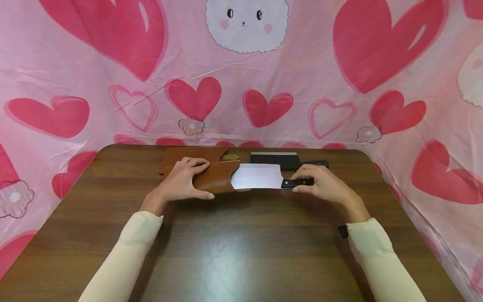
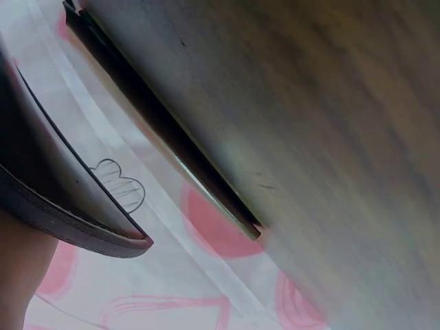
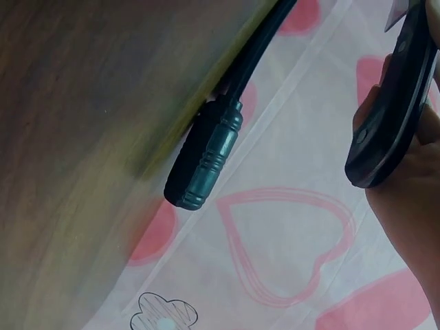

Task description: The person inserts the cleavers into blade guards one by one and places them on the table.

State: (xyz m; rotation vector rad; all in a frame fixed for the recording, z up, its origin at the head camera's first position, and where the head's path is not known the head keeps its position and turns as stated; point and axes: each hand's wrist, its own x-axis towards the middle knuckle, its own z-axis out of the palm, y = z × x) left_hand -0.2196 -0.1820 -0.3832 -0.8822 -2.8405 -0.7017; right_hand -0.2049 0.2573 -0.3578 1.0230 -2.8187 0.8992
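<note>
A pink heart-print cloth (image 1: 230, 69) hangs behind a dark wood-grain table (image 1: 241, 247). At the table's far edge lies a brown leather cleaver sheath with a strap (image 1: 194, 152), partly hidden by the left arm's work. In front of it, a second brown leather sheath (image 1: 216, 179) and a bright-bladed cleaver (image 1: 258, 176) are held in line above the tabletop. The blade runs into the sheath mouth; its inner end is not visible. The alignment appears chosen so that blade and opening meet squarely, and the raised position to leave room for fingers underneath. A black-bladed cleaver (image 1: 273, 160) rests just behind, flat, handle to the right, probably set back for working room.

Left hand (image 1: 183, 180): spread wide, gripping the front sheath across its width, fingers at the upper edge, thumb at the lower. Right hand (image 1: 327, 182): closed more narrowly, pinching the bright cleaver's black riveted handle (image 1: 298, 183), presumably to keep clear of the edge.
</note>
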